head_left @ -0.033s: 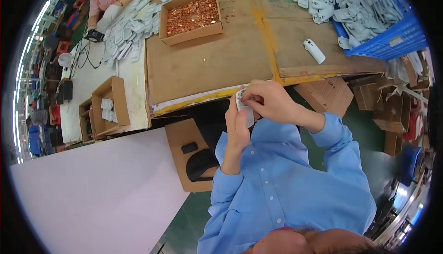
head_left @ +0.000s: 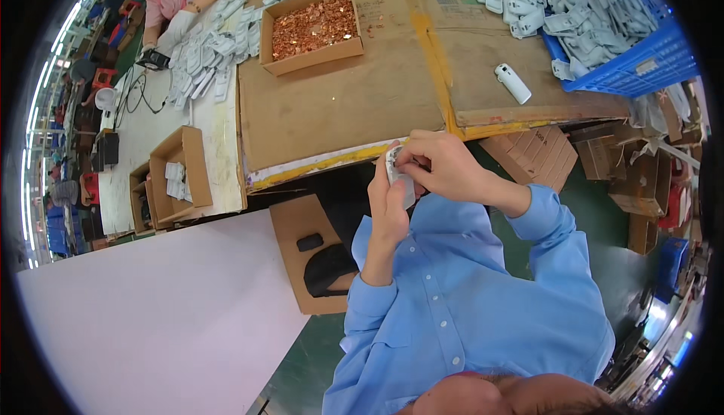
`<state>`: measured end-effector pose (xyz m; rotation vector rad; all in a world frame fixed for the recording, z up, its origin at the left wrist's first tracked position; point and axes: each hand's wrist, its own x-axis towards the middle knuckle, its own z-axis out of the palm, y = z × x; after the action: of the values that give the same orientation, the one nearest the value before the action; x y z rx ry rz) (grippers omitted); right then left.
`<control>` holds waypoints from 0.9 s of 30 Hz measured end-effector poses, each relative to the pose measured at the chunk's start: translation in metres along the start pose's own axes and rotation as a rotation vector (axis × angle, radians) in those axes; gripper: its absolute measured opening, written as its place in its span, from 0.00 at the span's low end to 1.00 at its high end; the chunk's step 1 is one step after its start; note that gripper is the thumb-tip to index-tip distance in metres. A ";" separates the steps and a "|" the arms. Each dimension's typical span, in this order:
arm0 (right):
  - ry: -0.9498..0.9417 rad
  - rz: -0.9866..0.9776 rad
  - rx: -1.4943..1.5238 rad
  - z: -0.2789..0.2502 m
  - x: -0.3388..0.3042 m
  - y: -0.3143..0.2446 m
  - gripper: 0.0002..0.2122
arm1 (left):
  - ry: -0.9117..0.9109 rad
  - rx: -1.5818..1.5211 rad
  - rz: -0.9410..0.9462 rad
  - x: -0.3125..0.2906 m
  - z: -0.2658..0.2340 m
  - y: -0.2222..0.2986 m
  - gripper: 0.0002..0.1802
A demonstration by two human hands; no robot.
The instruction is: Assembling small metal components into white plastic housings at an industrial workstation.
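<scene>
Your two hands meet over the near edge of the counter (head_left: 339, 122), just in front of the blue shirt (head_left: 452, 279). The left hand (head_left: 386, 202) grasps a white casing (head_left: 406, 188), wrapping it from the left side with the thumb toward you. The right hand (head_left: 443, 162) bends over the casing's upper end, its fingertips gathered there; whether they pinch a small part or only press cannot be told.

Against the view an instant earlier, no clear change shows: both hands and the casing keep their places, which suggests that the same fine fingertip work is in progress.

Materials: the casing is pale, smooth and elongated, apparently plastic, with small detail at its upper end too fine to make out. Beyond the hands, to the left, a shallow cardboard box (head_left: 320, 59) holds a loose bed of small, shiny copper-coloured pieces (head_left: 313, 29). Beyond and to the right lies a single rounded white shell (head_left: 515, 86), with a dark opening near one end. Farther right, a blue crate (head_left: 633, 73) of ribbed, plastic-looking wall bears a jumbled pile of similar shells (head_left: 596, 19). Flat brown cardboard, crossed by yellow tape (head_left: 434, 64), covers the counter beyond your hands. Far to the left, a co-worker's gloved hand (head_left: 178, 29) rests beside a heap of white parts (head_left: 207, 64).
</scene>
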<state>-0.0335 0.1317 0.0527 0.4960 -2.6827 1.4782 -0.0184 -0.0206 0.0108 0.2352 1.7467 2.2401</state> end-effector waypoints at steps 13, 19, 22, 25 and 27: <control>0.045 0.099 0.164 0.000 -0.004 0.002 0.05 | 0.003 0.023 0.016 -0.004 0.001 -0.003 0.22; 0.062 0.160 0.208 -0.006 0.000 -0.002 0.10 | 0.011 0.127 0.021 -0.005 0.000 -0.002 0.20; 0.060 0.099 0.136 -0.004 -0.004 -0.002 0.09 | -0.024 0.140 -0.010 -0.004 -0.001 0.000 0.18; -0.002 0.124 0.015 -0.010 -0.007 -0.007 0.11 | -0.005 0.026 -0.051 -0.005 0.002 0.000 0.17; 0.034 0.101 0.030 -0.008 -0.010 -0.008 0.09 | 0.012 -0.013 -0.062 -0.007 0.005 0.003 0.17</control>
<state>-0.0226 0.1375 0.0615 0.3385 -2.7009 1.5384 -0.0109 -0.0187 0.0154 0.1619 1.7208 2.2128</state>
